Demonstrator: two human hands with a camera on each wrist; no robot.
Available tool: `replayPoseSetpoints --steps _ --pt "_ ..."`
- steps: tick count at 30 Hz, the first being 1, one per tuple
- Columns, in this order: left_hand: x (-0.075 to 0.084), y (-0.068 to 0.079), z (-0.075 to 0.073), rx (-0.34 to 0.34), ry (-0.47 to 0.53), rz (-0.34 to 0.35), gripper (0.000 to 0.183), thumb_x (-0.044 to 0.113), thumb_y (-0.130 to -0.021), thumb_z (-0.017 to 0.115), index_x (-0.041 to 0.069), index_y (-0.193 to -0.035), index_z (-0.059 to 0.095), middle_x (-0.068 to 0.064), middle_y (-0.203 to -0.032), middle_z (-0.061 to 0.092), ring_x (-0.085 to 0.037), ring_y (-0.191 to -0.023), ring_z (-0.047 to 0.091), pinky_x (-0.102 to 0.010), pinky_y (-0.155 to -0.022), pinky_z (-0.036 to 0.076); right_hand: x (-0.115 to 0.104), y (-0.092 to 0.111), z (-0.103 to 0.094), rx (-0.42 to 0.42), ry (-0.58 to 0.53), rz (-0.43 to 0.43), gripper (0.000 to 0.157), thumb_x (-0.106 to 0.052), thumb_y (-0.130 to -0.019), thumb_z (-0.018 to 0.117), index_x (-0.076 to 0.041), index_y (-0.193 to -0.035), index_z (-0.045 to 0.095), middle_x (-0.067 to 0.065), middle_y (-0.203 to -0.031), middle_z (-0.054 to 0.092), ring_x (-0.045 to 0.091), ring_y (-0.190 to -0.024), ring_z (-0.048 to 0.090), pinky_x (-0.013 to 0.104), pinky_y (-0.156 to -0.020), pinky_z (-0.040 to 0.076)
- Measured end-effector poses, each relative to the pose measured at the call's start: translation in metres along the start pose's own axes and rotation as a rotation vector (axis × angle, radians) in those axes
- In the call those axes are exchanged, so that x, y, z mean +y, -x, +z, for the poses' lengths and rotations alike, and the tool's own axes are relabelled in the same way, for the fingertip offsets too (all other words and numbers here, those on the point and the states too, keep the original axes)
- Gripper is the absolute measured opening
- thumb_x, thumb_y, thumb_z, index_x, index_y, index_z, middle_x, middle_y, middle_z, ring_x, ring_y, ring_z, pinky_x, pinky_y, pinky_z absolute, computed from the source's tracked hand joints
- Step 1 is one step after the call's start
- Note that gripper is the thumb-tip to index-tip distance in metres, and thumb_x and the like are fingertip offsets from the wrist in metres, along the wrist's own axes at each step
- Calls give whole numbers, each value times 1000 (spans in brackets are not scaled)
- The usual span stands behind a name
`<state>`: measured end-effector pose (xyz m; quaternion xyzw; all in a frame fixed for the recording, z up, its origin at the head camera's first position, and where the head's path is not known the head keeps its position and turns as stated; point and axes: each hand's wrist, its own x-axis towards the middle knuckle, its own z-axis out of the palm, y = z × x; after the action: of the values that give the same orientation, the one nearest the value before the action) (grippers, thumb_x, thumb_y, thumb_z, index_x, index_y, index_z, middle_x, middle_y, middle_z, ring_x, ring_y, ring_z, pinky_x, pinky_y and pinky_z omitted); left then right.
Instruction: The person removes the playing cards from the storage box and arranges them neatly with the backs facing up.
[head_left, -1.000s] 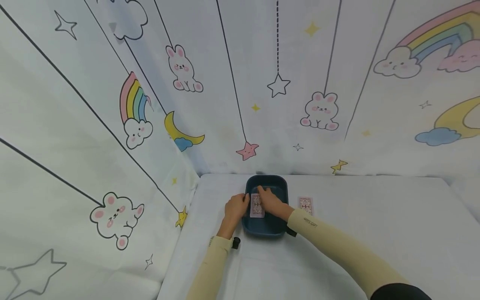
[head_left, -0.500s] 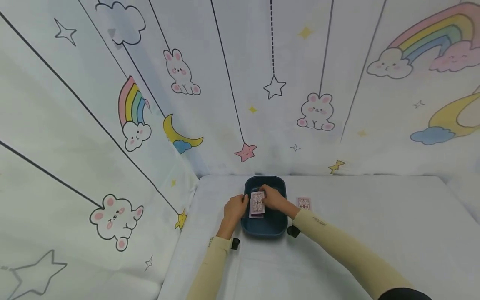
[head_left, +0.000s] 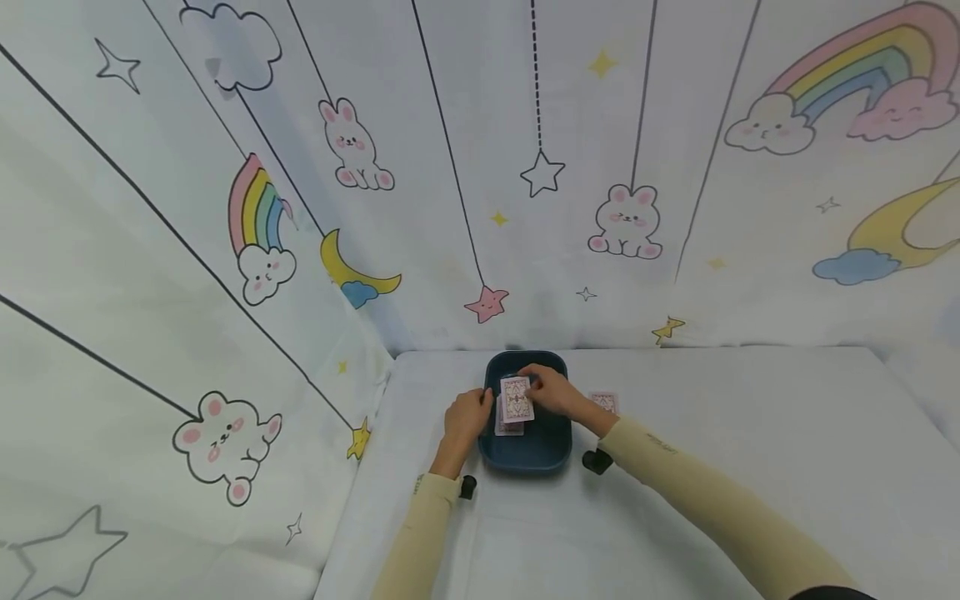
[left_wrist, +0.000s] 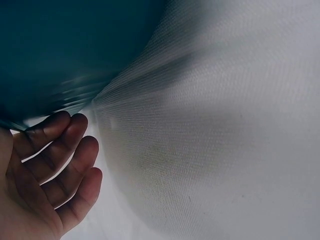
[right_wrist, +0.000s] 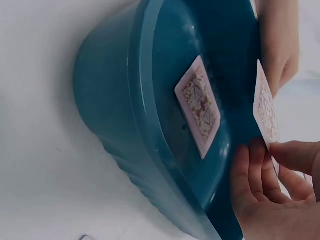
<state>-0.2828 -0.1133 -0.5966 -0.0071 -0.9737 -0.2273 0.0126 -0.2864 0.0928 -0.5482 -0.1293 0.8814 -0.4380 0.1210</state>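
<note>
A dark teal plastic basin stands on the white-covered table. My left hand holds the basin's left rim. In the left wrist view, that hand's fingers bend loosely against the outer wall, with the thumb out of sight. With thumb and fingers, my right hand pinches a playing card, patterned back showing, near the basin's far left side. Beneath it, a small pile of playing cards lies back up on the basin floor. The held card partly covers this pile in the head view.
Another patterned playing card lies on the table right of the basin, partly behind the right forearm. The white cloth extends to the right. A printed fabric wall stands close behind the basin.
My right hand has raised a playing card off the pile in the basin and moved slightly right with it, uncovering the pile's lower part. My left hand stays at the rim.
</note>
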Motion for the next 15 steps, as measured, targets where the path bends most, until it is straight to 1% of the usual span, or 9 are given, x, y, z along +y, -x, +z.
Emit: replayPoseSetpoints --steps 5,8,11,15 --pt "0 -1 2 3 -3 11 41 40 -105 47 11 -84 67 -8 -83 71 -21 -68 62 -37 -59 44 1 8 -5 -9 -52 -37 40 -5 -96 60 -3 -136 57 11 -89 64 17 -71 55 28 -62 45" --pt "0 0 2 9 1 13 40 39 -105 47 11 -82 66 -8 -82 70 -22 -67 62 -37 -59 44 4 13 -8 -21 -89 -29 40 -6 -97 60 -5 -136 56 11 -91 64 20 -75 59 30 -65 51" --pt "2 0 1 9 9 3 41 38 -105 47 12 -78 64 -7 -79 68 -21 -66 59 -37 -59 43 7 16 -11 -33 -118 -16 40 -7 -98 60 -6 -137 56 11 -94 64 24 -81 62 35 -71 57" --pt "4 2 -2 -4 28 -12 42 38 -105 47 12 -75 60 -6 -75 64 -20 -64 54 -36 -59 39 13 20 -17 -40 -136 0 41 -8 -98 60 -7 -139 54 13 -96 64 23 -84 64 39 -75 59"
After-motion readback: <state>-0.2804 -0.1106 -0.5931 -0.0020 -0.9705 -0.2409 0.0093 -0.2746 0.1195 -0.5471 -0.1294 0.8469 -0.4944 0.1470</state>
